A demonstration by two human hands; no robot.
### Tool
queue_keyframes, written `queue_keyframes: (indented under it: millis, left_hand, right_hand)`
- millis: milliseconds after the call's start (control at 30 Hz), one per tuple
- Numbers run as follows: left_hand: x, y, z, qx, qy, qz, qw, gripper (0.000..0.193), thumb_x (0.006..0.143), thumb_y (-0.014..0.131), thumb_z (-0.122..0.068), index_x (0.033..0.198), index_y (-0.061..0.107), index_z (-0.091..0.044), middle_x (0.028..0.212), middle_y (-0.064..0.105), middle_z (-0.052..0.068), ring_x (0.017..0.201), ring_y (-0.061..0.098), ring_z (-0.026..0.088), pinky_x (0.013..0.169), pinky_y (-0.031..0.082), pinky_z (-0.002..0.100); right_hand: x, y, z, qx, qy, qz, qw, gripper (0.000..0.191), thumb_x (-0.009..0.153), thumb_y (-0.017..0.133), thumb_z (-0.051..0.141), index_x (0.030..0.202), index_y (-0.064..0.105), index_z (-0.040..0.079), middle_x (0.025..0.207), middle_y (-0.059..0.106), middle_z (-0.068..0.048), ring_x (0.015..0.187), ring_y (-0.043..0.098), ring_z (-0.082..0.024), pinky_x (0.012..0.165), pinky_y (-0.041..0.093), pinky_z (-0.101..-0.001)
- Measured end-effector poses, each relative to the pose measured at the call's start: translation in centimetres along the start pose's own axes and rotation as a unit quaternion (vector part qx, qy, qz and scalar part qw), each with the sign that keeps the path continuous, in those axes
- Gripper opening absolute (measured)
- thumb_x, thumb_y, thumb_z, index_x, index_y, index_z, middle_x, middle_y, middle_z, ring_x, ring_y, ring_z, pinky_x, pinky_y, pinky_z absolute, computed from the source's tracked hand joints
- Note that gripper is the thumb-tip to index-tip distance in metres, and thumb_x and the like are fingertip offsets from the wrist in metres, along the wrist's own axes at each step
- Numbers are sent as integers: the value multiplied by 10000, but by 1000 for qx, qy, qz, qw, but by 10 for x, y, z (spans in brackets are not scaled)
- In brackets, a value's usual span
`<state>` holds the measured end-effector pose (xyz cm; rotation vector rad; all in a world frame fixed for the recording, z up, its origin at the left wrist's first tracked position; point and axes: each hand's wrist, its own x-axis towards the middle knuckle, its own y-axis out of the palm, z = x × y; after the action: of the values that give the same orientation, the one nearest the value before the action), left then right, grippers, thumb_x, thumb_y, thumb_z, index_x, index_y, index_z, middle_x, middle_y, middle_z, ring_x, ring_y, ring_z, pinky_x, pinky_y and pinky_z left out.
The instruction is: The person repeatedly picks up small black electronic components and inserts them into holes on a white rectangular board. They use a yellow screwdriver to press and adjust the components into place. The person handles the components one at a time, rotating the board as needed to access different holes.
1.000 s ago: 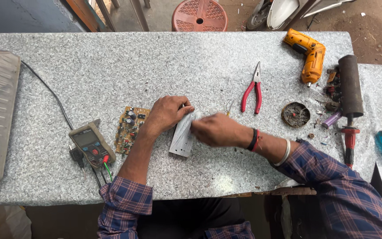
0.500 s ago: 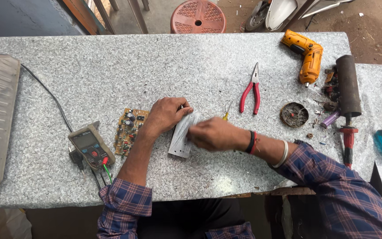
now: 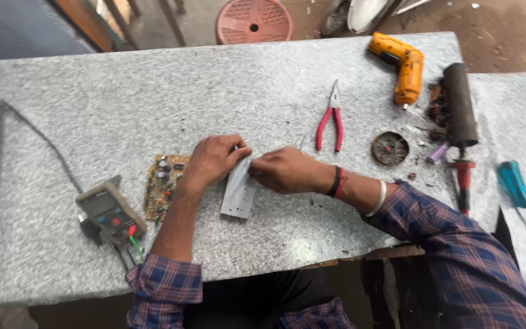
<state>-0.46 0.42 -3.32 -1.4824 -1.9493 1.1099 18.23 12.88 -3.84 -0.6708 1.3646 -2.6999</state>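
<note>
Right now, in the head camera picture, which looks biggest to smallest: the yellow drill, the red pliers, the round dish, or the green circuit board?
Largest to smallest as they look:
1. yellow drill
2. red pliers and green circuit board: about alike, so unranked; the board is partly hidden by the left hand
3. round dish

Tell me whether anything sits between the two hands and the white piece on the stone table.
Nothing visible does. The left hand grips the top of the white piece and the right hand touches its upper edge from the other side. The circuit board lies to the left and the red pliers farther back, both apart from it.
</note>
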Motion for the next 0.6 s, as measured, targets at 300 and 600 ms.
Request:
queue_keyframes:
  millis: [300, 600]
  left_hand:
    - [1, 3, 3, -1, -30, 20, 999, 279, 936, 670, -415, 979, 753, -152, 847, 767, 60, 754, 738, 249, 746, 555, 424]
    - [-5, -6, -4, -11, -24, 1, 1000, 267, 934, 699, -397, 974, 762, -141, 803, 755, 73, 708, 720, 249, 687, 545, 433]
  right_hand:
    - [4, 0, -4, -34, 45, 5, 998, 175, 956, 680, 191, 983, 569, 58, 739, 635, -87, 641, 686, -287, 561, 575, -425]
    - [0, 7, -8, 6, 12, 15, 1000, 172, 987, 656, 195, 972, 555, 56, 724, 625, -88, 633, 675, -278, 571, 568, -429]
